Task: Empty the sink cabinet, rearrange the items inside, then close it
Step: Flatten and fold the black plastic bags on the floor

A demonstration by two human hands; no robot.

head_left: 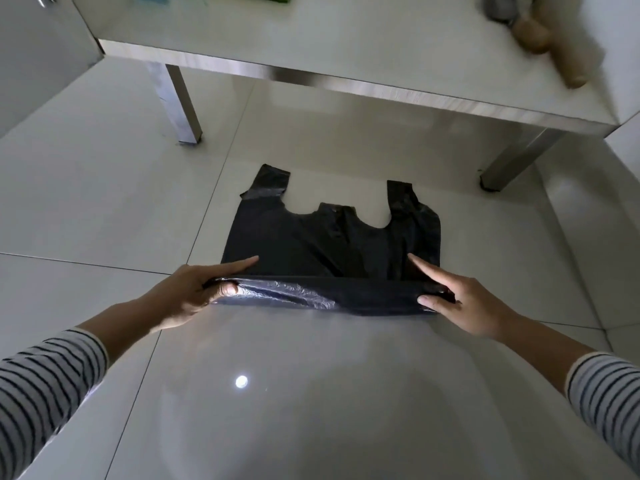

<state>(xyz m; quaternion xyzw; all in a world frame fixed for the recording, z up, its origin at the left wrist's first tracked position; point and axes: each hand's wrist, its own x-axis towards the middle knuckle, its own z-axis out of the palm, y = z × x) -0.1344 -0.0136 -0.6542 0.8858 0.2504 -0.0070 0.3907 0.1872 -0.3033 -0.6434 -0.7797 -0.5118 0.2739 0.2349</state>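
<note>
Black plastic bag [329, 237] lies flat on the floor [104, 202], centre of frame, handles pointing toward the top, just below the tabletop [346, 39] edge. I'm folding its bottom hem up over the body.

Left hand [187, 296] pinches the left corner of the fold: thumb under the flap, other fingers [242, 263] on top, index stretched out flat on the bag. Right hand [460, 299] does the same at the right corner, thumb tucked against the fold, index extended. So both are clamped on the bag, not free.

How to do it well, my read:
- keep both corners level so the fold line runs square across the bag; right now it looks roughly straight, with a slight ripple left of centre
- lay the flap down, then sweep the palms outward to press the air out
- thin film slips and springs back, so hold the crease before the next fold

Blurred brown objects at upper right on the tabletop; can't tell what they are.
</note>
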